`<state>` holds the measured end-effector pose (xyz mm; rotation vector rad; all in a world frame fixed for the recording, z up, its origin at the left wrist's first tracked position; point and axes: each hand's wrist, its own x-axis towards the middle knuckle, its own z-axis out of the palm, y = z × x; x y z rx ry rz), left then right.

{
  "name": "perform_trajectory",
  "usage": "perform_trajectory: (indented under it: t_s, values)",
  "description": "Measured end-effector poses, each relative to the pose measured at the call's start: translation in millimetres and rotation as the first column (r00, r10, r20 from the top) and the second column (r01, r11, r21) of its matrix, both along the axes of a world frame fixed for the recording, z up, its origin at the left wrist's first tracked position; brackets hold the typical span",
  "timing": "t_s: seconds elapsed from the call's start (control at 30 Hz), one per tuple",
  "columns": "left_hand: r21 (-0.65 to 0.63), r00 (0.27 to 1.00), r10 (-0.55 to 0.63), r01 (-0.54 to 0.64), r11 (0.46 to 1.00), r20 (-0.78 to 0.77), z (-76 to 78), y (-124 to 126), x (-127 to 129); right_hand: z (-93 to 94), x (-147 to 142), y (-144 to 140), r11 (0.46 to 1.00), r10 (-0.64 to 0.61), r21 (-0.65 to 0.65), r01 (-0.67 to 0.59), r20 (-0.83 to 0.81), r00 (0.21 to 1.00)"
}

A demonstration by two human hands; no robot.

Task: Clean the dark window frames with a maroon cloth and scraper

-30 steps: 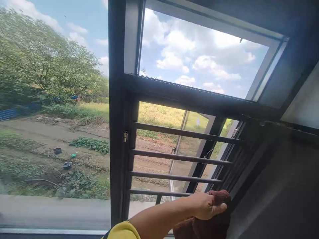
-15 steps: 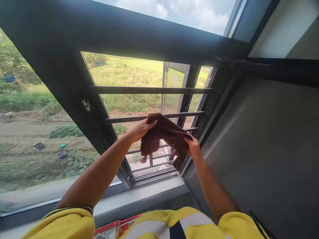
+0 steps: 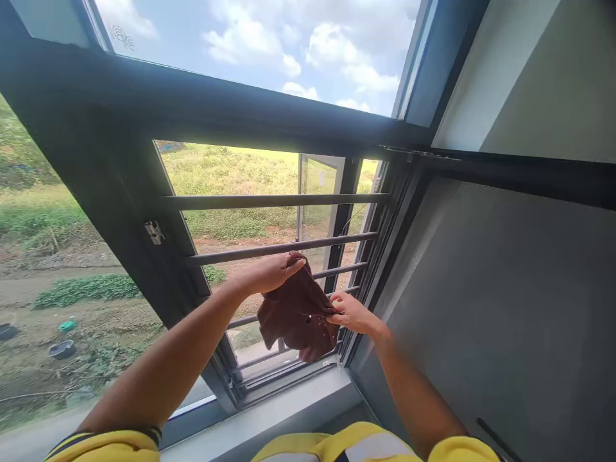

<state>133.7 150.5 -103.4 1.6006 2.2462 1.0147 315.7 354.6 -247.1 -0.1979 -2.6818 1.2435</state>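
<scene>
A dark brown cloth (image 3: 301, 308) with small holes hangs between my two hands in front of the barred window opening. My left hand (image 3: 276, 273) grips its upper left corner, thumb pressed on top. At the right edge of the cloth, my right hand (image 3: 351, 312) pinches a gathered fold between thumb and fingers. The lower part of the cloth droops loose in folds over the lower bars. Just above my left hand runs a dark horizontal bar (image 3: 231, 255).
A second bar (image 3: 274, 201) crosses higher in the dark window frame (image 3: 115, 192), which carries a metal latch piece (image 3: 154, 233). The pale sill (image 3: 289, 407) lies below. A grey panel (image 3: 505, 308) stands at right. Outside, an open casement (image 3: 320, 192) shows.
My hands have come closer together, so the cloth is less stretched and bunches downward. The view has tilted up, showing more sky.
</scene>
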Motion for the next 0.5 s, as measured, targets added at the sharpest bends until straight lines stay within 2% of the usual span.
perform_trajectory:
  t_s: [0.03, 0.07, 0.13, 0.17, 0.2, 0.27, 0.33, 0.37, 0.4, 0.43, 0.47, 0.5]
  values:
    - [0.025, 1.0, 0.006, -0.005, 1.0, -0.012, -0.5, 2, 2, 1.7, 1, -3, 0.99, 0.062, -0.132, -0.057, 0.032, 0.998]
    - [0.062, 1.0, -0.011, 0.009, 0.998, 0.028, -1.6, 4, 4, 1.7, 0, -6, 0.952, 0.107, -0.295, -0.08, 0.077, 0.991]
    - [0.124, 0.964, -0.09, 0.06, 0.99, 0.25, -5.6, 8, 13, -3.5, -3, -14, 0.816, 0.136, -0.578, -0.006, 0.182, 0.974]
    - [0.138, 0.903, -0.128, 0.078, 0.987, 0.411, -8.4, 11, 19, -7.7, -7, -19, 0.743, 0.128, -0.666, 0.057, 0.225, 0.966]
    - [0.14, 0.799, -0.156, 0.09, 0.986, 0.58, -11.6, 15, 25, -12.0, -11, -26, 0.681, 0.126, -0.726, 0.098, 0.248, 0.961]
    - [0.153, 0.517, -0.187, 0.109, 0.982, 0.835, -18.2, 24, 38, -16.3, -21, -42, 0.573, 0.109, -0.816, 0.079, 0.171, 0.979]
    - [0.204, 0.258, -0.228, 0.117, 0.972, 0.939, -23.2, 35, 50, -10.3, -32, -60, 0.444, 0.034, -0.892, -0.082, -0.075, 0.997]
    - [0.22, 0.187, -0.235, 0.098, 0.971, 0.954, -24.1, 40, 53, -2.9, -37, -68, 0.398, -0.035, -0.899, -0.183, -0.214, 0.976]
    - [0.227, 0.183, -0.236, 0.066, 0.972, 0.954, -23.6, 45, 56, 6.9, -44, -73, 0.383, -0.118, -0.886, -0.26, -0.326, 0.938]
    - [0.232, 0.242, -0.23, 0.021, 0.972, 0.942, -21.6, 48, 56, 18.6, -50, -75, 0.397, -0.197, -0.869, -0.295, -0.394, 0.898]
    - [0.232, 0.36, -0.206, -0.032, 0.972, 0.91, -18.1, 48, 54, 32.0, -56, -74, 0.431, -0.261, -0.855, -0.289, -0.424, 0.867]
    - [0.235, 0.512, -0.159, -0.087, 0.968, 0.844, -13.5, 46, 50, 46.8, -62, -68, 0.486, -0.31, -0.837, -0.252, -0.434, 0.846]
